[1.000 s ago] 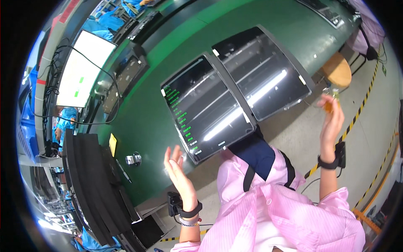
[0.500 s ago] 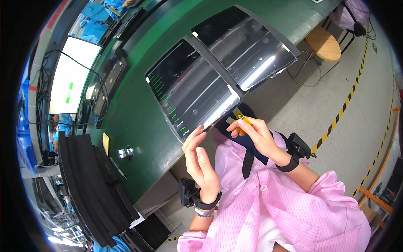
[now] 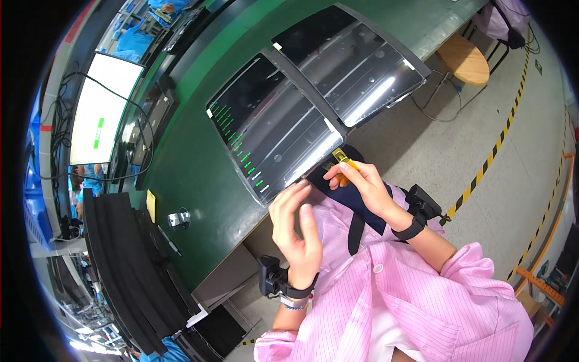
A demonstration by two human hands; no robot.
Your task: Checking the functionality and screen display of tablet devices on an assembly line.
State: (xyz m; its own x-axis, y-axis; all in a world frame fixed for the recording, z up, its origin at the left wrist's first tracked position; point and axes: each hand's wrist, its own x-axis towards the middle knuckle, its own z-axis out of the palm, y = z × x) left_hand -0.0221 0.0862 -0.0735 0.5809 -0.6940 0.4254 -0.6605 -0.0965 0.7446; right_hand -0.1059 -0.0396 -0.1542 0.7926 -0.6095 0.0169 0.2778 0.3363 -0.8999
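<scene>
Two flat display panels lie side by side on the green table. The nearer panel (image 3: 265, 133) is lit with small green lines of text along its left side. The farther panel (image 3: 356, 66) has a dark, glossy face with bright reflections. My right hand (image 3: 365, 188) is closed around a small orange-yellow tool (image 3: 342, 179) with a flat yellowish end, held by the nearer panel's front corner; its exact kind cannot be told. My left hand (image 3: 297, 232) is open, its fingers slightly bent and apart, with the fingertips close to that panel's front edge. Whether they touch it is unclear.
To the left stand a lit white monitor (image 3: 105, 108) with loose cables and a stack of black padded strips (image 3: 120, 265). A yellow note (image 3: 151, 206), a pen (image 3: 169, 241) and a small silver-white object (image 3: 179, 218) lie on the table (image 3: 211, 241). A round wooden stool (image 3: 463, 60) stands right.
My left hand has shifted slightly right along the panel's front edge. My right hand has moved slightly up and left with the tool. The view has shifted a little.
</scene>
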